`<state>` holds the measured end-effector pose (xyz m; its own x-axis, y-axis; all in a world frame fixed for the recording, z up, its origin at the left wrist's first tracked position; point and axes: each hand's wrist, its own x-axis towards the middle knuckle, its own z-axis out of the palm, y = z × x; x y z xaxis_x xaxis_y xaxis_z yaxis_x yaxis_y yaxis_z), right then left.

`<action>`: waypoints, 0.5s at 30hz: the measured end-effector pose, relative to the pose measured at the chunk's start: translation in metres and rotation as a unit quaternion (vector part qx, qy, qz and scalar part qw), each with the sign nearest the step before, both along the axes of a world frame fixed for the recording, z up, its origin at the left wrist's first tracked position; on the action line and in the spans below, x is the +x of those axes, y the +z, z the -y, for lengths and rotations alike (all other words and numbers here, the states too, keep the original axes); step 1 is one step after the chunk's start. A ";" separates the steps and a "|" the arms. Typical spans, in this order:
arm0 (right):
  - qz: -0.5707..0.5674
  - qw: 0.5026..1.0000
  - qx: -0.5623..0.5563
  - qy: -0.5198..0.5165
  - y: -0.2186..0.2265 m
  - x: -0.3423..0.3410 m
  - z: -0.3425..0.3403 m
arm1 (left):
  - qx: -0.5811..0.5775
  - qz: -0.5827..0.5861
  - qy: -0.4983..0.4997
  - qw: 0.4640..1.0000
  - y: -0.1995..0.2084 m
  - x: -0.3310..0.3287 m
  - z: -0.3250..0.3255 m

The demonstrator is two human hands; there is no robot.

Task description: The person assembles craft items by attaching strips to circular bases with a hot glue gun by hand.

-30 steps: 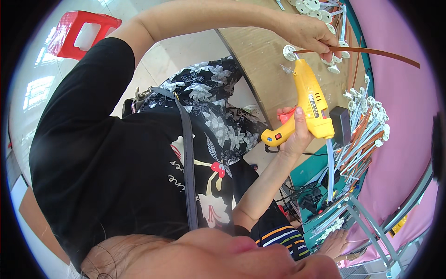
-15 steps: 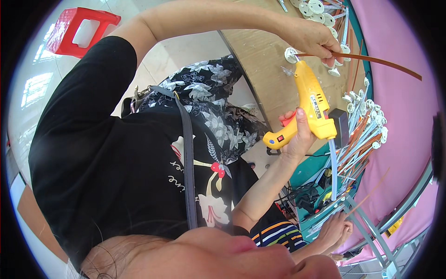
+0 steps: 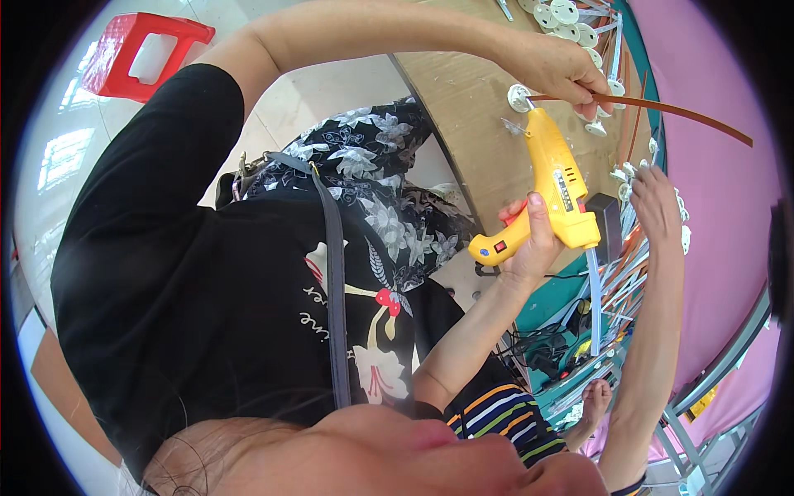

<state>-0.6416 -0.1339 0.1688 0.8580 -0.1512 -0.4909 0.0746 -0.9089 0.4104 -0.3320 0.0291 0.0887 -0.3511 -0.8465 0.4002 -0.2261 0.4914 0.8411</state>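
My left hand (image 3: 571, 78) pinches a thin, slightly curved brown strip (image 3: 686, 109) between thumb and fingers. At the strip's inner end, a small round white disc (image 3: 518, 98) sits over the wooden board. The fingers of my right hand (image 3: 533, 240) wrap round a yellow hot glue gun (image 3: 556, 169), with a finger by its red trigger. The gun's nozzle points at the disc and the strip's end; whether they touch, I cannot tell. A translucent glue stick (image 3: 594, 306) sticks out of the gun's back.
White discs on strips (image 3: 565, 11) lie beyond my left hand. A second bundle (image 3: 616, 281) of strips lies on the green mat, where a co-worker's hand (image 3: 653, 202) reaches in. A dark box (image 3: 606, 227) stands beside the gun. A red stool (image 3: 116, 62) is far left.
The co-worker's arm has reached forward to the disc-tipped bundle; earlier both of that person's hands were together near a thin strip. My own hands, the gun and the brown strip have barely moved.
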 end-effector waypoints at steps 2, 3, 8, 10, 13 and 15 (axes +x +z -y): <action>-0.022 1.000 -0.003 0.010 -0.013 0.017 0.012 | 0.002 -0.004 -0.002 1.000 -0.001 0.001 0.000; -0.045 0.999 -0.008 0.018 -0.017 0.024 0.015 | 0.000 0.000 0.003 1.000 0.000 0.002 -0.001; 0.057 0.928 0.301 -0.212 -0.035 0.043 0.012 | 0.031 0.004 0.005 0.999 0.003 0.002 -0.005; 0.113 0.820 0.449 -0.337 -0.036 0.041 0.011 | 0.024 0.011 0.006 1.000 0.004 0.001 -0.005; 0.065 0.983 0.171 -0.034 -0.028 0.042 0.004 | -0.030 0.002 -0.007 1.000 -0.003 0.001 0.001; 0.213 0.838 0.388 -0.318 -0.017 0.030 -0.014 | -0.016 0.003 -0.001 1.000 -0.002 0.003 -0.002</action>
<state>-0.6111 -0.1203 0.1515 0.8472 -0.4212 -0.3236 -0.5298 -0.7147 -0.4567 -0.3287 0.0313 0.0863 -0.3553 -0.8327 0.4247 -0.2308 0.5184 0.8234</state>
